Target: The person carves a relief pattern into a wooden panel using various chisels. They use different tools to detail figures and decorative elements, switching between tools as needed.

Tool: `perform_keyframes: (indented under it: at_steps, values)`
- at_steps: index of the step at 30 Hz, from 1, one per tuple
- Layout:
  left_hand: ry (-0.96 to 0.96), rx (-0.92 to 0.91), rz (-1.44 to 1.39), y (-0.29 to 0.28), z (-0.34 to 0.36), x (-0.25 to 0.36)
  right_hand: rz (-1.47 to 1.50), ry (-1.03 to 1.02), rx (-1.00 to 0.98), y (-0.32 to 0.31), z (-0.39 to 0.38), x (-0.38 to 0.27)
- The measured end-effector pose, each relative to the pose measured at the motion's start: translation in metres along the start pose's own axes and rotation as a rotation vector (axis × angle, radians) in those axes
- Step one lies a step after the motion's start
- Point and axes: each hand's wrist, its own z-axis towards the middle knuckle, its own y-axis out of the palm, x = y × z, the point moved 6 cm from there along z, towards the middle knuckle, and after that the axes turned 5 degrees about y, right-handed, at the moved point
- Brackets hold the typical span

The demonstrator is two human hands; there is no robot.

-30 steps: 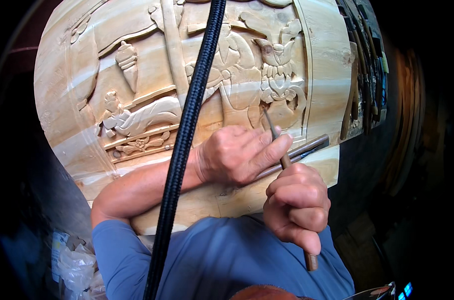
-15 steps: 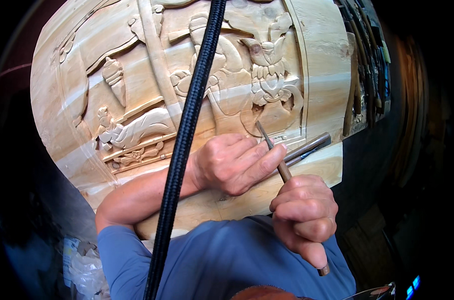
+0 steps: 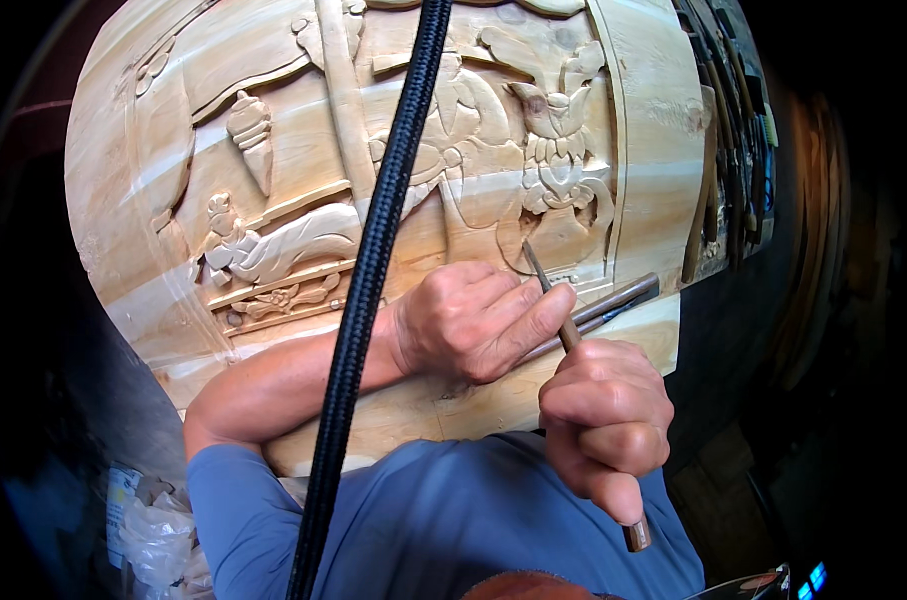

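Note:
A light wooden panel (image 3: 663, 215) carved in relief with figures, leaves and borders lies in front of me. In my right hand (image 3: 613, 420) is the handle of a carving chisel (image 3: 570, 333), its butt end sticking out below my fist. My left hand (image 3: 463, 325) is curled on the panel, its fingers and thumb closed about the chisel near where blade and handle join. The thin metal blade points up and left. Its tip is at the edge of a smooth rounded form below a carved leafy collar. My left fingertips are partly hidden.
Dark-handled tools (image 3: 623, 293) lie on the panel just right of my left hand. Many more tools (image 3: 738, 150) lie in a row at the far right. A black braided cable (image 3: 373, 260) crosses the view. Plastic bags (image 3: 161, 535) sit at the lower left.
The view has shifted a little, so the panel appears slightly farther right. The chisel's handle end has swung slightly left. Both hands keep their hold, and the blade stays by the rounded form.

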Motion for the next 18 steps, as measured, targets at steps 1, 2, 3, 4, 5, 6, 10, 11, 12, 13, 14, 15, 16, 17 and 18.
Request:
perform_keyframes:
  at_steps: [1,2,3,4,5,6,10,11,12,13,14,15,16,17,18]
  values:
    - [-0.001,0.012,0.003,0.000,-0.001,0.000,0.008,0.000,-0.009,0.003,0.001,0.000]
    - [-0.005,0.012,-0.002,0.000,-0.003,0.000,0.015,0.001,-0.018,0.007,0.001,0.001]
    - [-0.005,0.016,-0.015,0.000,-0.002,0.000,0.010,-0.010,-0.024,0.009,0.001,0.000]
    - [-0.004,0.019,-0.028,0.000,-0.002,0.000,0.005,-0.020,-0.030,0.012,0.001,-0.001]
    - [0.002,0.010,-0.024,0.001,-0.001,0.001,-0.004,-0.043,-0.033,0.014,-0.004,-0.001]
    - [0.006,-0.004,-0.013,0.000,-0.001,0.002,0.012,-0.046,-0.050,0.013,-0.004,0.000]
    - [-0.079,0.034,-0.066,-0.004,0.005,-0.009,0.188,-0.019,-0.107,0.001,0.009,0.014]
    - [-0.083,0.069,-0.054,-0.004,0.005,-0.008,0.221,-0.010,-0.079,0.000,0.011,0.017]
    - [-0.058,0.052,-0.031,-0.004,0.001,-0.006,0.194,-0.012,-0.123,0.002,0.007,0.015]
    - [-0.020,0.048,-0.026,-0.002,0.002,-0.004,0.140,-0.016,-0.169,0.001,0.000,0.007]
    - [0.017,0.043,-0.021,0.000,0.003,-0.001,0.087,-0.018,-0.215,0.000,-0.008,0.001]
    - [0.036,0.003,0.026,0.000,0.001,0.004,0.033,-0.076,-0.216,0.008,-0.017,-0.003]
    - [0.027,-0.001,0.000,0.001,0.002,0.003,0.049,-0.069,-0.198,0.005,-0.017,-0.002]
    - [0.019,-0.004,-0.028,0.002,0.004,0.000,0.063,-0.063,-0.179,0.001,-0.013,-0.001]
    - [0.011,-0.013,-0.052,0.000,0.007,-0.002,0.089,-0.072,-0.128,-0.001,-0.006,0.003]
